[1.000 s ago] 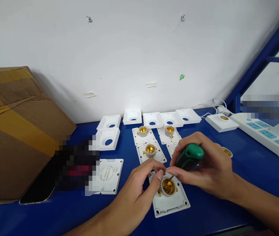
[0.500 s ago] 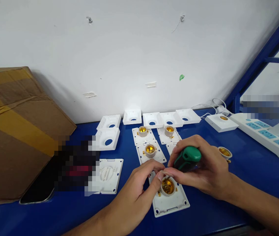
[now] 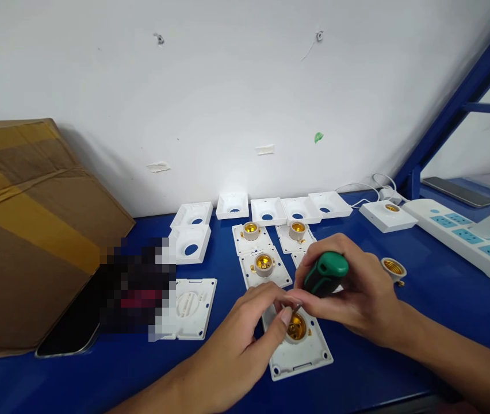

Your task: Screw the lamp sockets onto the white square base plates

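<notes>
My right hand [image 3: 357, 299] grips a green-handled screwdriver [image 3: 325, 273], its tip pointing down into the brass lamp socket [image 3: 296, 326] of a white square base plate [image 3: 299, 353] on the blue table. My left hand [image 3: 249, 330] is pinched at the socket's left rim beside the screwdriver tip, thumb and fingers closed; what they pinch is too small to make out. Behind my hands lie more base plates with brass sockets [image 3: 264, 264].
A row of white square covers [image 3: 268, 210] with round holes lines the wall. A loose socket [image 3: 393, 268] lies right of my hand. A white power strip [image 3: 469, 238] runs along the right. A cardboard box [image 3: 25, 230] stands at the left, a flat white plate [image 3: 191, 307] beside it.
The screwdriver handle has tilted slightly left and my hands shifted a little; the plate stays in place.
</notes>
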The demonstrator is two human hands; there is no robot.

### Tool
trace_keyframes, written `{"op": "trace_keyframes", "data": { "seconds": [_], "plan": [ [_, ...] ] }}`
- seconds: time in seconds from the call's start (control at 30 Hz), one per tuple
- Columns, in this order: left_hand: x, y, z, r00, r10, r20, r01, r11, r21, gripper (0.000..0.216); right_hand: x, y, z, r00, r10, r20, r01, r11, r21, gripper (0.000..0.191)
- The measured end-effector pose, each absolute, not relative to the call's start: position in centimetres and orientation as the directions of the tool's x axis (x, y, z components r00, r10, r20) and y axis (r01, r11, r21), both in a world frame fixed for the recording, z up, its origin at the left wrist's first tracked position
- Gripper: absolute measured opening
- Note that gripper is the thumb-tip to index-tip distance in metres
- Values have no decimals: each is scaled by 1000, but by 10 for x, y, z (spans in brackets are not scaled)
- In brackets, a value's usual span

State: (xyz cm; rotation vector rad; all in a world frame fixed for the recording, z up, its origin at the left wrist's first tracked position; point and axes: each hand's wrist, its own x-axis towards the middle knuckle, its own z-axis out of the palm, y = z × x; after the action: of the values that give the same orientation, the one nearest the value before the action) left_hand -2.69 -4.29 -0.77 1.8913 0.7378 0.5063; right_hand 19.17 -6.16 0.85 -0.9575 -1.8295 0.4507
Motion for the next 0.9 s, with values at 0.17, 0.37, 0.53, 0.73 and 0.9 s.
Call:
{"op": "trace_keyframes", "data": {
  "seconds": [0.17,0.37,0.53,0.73,0.9],
  "plan": [
    [-28,-42,-12,768,639,42,302,-420,856,53,188,-62,13,-185,776,603,461,610,-644,31],
    [-27,-38,-28,763,639,99,299,-485,822,44,186,-61,15,-193,754,629,459,635,-621,28],
    [-27,-39,-27,762,641,97,310,-492,813,41,189,-61,19,-237,781,578,466,613,-638,29],
    [-25,-39,-22,768,635,89,300,-479,825,42,190,-60,16,-254,791,556,406,609,-681,35],
    [-25,-40,-26,746,661,75,299,-434,850,43,190,-59,9,-255,786,563,359,618,-700,44]
  ]
}}
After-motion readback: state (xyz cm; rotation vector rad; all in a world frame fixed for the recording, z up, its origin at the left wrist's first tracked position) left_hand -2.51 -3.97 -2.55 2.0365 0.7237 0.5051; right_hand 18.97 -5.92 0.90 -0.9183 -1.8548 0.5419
